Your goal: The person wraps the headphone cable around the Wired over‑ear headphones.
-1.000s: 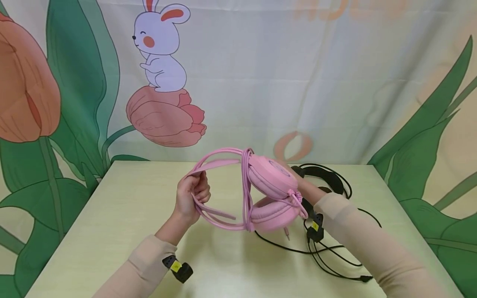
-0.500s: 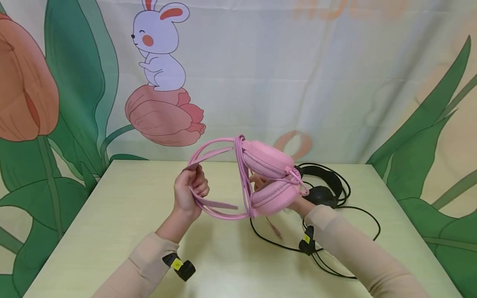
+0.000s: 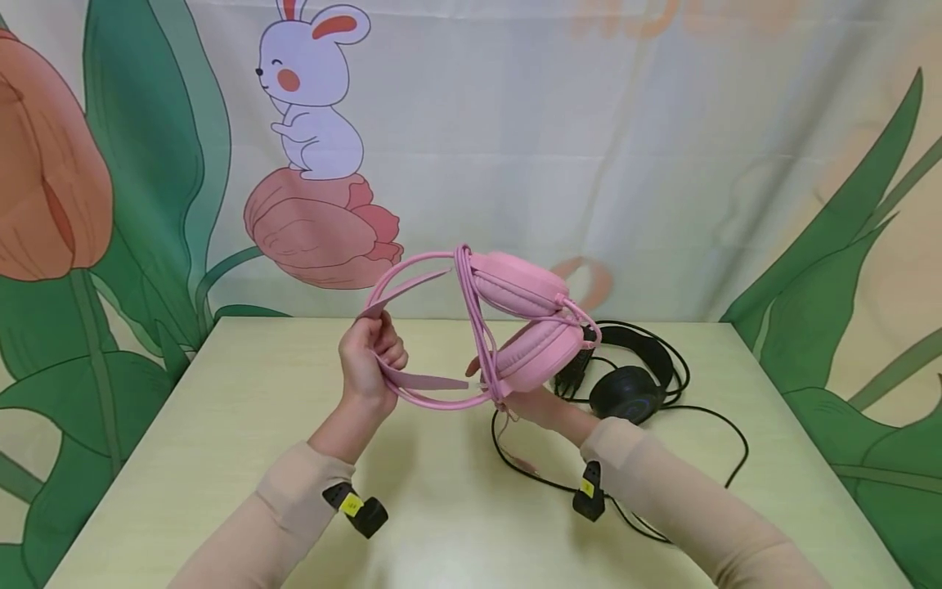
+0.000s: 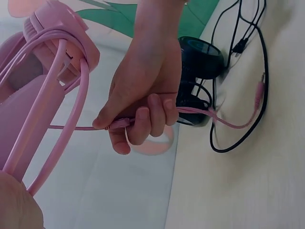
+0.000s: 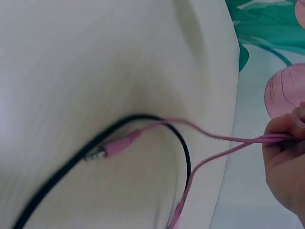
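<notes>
Change: both hands have lifted the headset higher off the table since a second ago, baring the black headset behind it.
Left hand: left hand (image 3: 368, 360), fingers curled round the band at nine o'clock, steadying it.
Right hand: right hand (image 4: 143, 102), at four o'clock under the cups, pinches the thin pink cord (image 4: 71, 128) taut, seemingly for winding.
Headset: pink padded over-ear headset (image 3: 515, 327), held in mid-air above the table's centre, cord looped round its band.
Plug: pink jack plug (image 5: 119, 143) trails onto the pale green table (image 3: 221, 425).
Far: black corded headset (image 3: 625, 388) lies at two o'clock before the rabbit-and-tulip backdrop (image 3: 309, 98).
</notes>
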The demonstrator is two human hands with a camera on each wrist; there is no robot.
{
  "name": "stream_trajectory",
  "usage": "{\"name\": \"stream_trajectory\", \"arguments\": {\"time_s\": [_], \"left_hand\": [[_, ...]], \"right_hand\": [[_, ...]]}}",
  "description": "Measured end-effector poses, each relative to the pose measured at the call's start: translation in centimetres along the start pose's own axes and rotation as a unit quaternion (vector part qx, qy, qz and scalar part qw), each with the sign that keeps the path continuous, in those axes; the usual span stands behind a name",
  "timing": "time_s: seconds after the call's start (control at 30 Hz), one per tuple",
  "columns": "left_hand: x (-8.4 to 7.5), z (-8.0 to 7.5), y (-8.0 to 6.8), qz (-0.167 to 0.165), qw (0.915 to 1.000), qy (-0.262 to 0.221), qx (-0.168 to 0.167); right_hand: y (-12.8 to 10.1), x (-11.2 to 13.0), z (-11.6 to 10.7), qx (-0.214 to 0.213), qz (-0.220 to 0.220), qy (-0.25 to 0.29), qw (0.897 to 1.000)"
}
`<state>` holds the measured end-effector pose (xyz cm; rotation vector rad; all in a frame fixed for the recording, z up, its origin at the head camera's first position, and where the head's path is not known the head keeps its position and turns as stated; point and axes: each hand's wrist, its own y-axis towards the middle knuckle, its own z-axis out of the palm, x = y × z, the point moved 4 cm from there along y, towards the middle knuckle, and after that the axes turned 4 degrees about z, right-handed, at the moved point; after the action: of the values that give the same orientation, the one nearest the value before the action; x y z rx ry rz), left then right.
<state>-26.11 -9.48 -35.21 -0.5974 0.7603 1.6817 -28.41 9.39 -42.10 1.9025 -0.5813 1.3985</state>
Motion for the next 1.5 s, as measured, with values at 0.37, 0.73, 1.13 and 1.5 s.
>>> {"name": "stream_trajectory", "arguments": {"time_s": [0.37,0.73,1.13,1.5], "left_hand": [[-0.3,-1.1,0.8,0.038,0.9968,0.025,-0.066],[-0.7,-1.8,0.8,0.069,0.9907,0.053,-0.105],[-1.5,-2.6,1.1,0.109,0.9763,0.088,-0.165],[-2.0,-3.4,1.1,0.108,0.9652,0.127,-0.201]], "right_hand": [[0.3,-0.8,2.6,-0.025,0.189,-0.046,0.981],[0.3,-0.1,3.4,-0.032,0.197,-0.021,0.980],[-0.2,0.5,4.2,0.007,0.175,-0.108,0.979],[-1.1,1.5,4.4,0.034,0.148,-0.217,0.964]]}}
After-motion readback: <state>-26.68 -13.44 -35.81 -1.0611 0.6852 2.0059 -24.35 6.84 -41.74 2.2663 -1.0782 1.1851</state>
